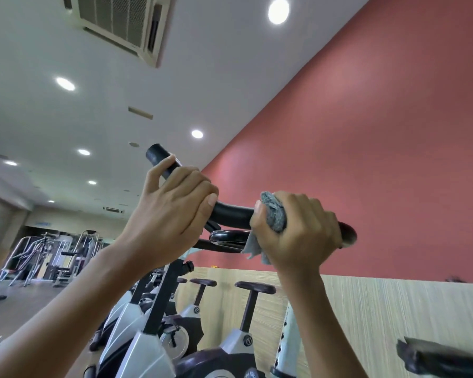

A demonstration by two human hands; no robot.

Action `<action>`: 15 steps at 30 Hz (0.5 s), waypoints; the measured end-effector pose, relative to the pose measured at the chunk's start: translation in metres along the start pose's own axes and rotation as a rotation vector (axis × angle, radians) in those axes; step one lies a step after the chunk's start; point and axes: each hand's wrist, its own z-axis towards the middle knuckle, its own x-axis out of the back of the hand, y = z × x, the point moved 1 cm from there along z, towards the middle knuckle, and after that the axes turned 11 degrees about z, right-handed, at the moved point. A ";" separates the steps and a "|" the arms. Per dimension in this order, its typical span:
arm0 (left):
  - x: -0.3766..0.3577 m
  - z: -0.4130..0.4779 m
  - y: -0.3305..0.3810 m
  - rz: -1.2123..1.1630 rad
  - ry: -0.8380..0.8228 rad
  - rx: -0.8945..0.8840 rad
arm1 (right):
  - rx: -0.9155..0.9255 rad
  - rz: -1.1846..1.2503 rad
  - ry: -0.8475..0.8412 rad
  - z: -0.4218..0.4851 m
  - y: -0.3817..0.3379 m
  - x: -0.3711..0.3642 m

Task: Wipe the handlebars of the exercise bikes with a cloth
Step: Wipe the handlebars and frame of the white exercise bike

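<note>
The fingers (320,214) of the right hand (298,233) were curled tight round a grey cloth (273,214). The cloth was wrapped over the right arm of the bike's black handlebar (232,214), with a loose tail hanging below the palm. Just past the knuckles the bar's worn end (348,236) poked out bare. The left hand (175,211) was closed round the same bar on its upswept left arm, thumb laid along the tube and holding nothing else. A short stretch of bare black grip lay between the two hands.

From where I stood this looked like the wiping stroke itself, with the left hand steadying the bar. To do it well I'd twist the cloth while sliding it, so the underside gets cleaned too. I'd run it right off the end, and tuck the hanging tail in so it doesn't snag on the centre loop. The patch under the left hand would need that hand moved first.

Beyond them, more exercise bikes (230,336) with dark saddles (258,287) stood in a row along the panelled wall (393,309). Weight machines (47,255) stood far off to the left.
</note>
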 end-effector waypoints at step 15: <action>-0.001 -0.003 0.011 0.030 -0.003 0.031 | -0.076 0.032 0.049 -0.009 0.047 0.019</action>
